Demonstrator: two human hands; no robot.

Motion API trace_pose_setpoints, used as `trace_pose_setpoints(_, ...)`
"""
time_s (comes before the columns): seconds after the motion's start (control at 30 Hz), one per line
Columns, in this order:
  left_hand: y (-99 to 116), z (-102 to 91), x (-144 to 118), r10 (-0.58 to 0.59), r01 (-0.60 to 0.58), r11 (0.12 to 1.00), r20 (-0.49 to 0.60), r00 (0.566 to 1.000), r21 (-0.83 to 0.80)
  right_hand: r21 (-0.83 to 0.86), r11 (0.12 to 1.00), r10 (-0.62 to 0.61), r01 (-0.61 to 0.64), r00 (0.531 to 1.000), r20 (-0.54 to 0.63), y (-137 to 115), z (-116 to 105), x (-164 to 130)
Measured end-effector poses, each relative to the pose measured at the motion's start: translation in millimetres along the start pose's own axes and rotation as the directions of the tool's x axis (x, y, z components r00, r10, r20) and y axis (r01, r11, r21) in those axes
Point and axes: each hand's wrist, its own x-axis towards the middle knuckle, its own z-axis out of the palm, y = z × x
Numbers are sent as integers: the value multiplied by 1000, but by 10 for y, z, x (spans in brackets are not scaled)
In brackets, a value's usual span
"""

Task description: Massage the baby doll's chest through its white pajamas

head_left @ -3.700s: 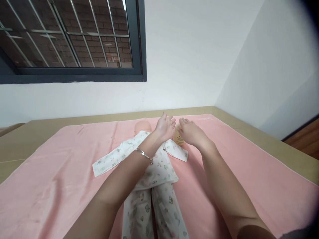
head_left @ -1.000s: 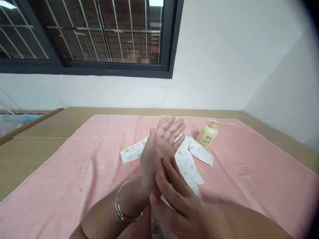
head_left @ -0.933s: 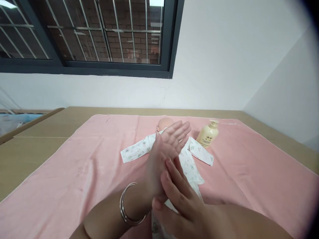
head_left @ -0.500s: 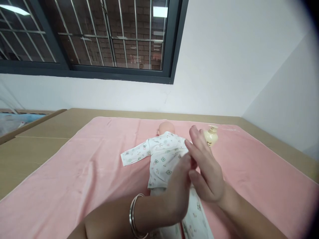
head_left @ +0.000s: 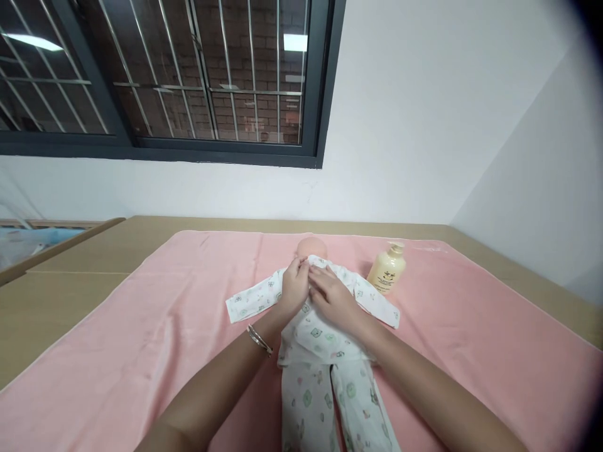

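A baby doll (head_left: 311, 247) lies on its back, dressed in a white printed long-sleeved shirt (head_left: 325, 342) and matching trousers (head_left: 308, 402). At the shirt's collar, just below the doll's head, my left hand (head_left: 294, 285) is closed, its fingertips drawn together on the fabric near the neck. My right hand (head_left: 334, 295) rests on the doll's upper chest, fingers stretched toward the collar and slightly apart. The fingertips of both hands nearly meet, and the spot between them is partly hidden. A silver bangle (head_left: 259, 339) circles my left wrist.
Beside the doll's sleeve, to the right, stands a pale yellow pump bottle (head_left: 387, 270). A pink cloth (head_left: 188, 351) covers much of the wooden tabletop (head_left: 70, 301). Behind are a white wall (head_left: 391, 157) and a barred window (head_left: 211, 81). At far left is a bin with bluish plastic (head_left: 35, 242).
My hands were raised together, palms facing, above the doll's body. They have moved forward and down onto the shirt near its collar. The bottle and right sleeve show fully now.
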Motion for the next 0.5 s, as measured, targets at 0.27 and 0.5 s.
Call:
trace_pose_setpoints(0.27, -88, 65, -175, 23, -22, 1000, -100, 995, 3, -129, 992, 16, 1, 991, 132, 197, 53, 96)
trace_pose_setpoints(0.5, -144, 76, -174, 41, -37, 999, -130, 991, 32, -314, 908, 314, -276, 946, 75, 209, 94, 24)
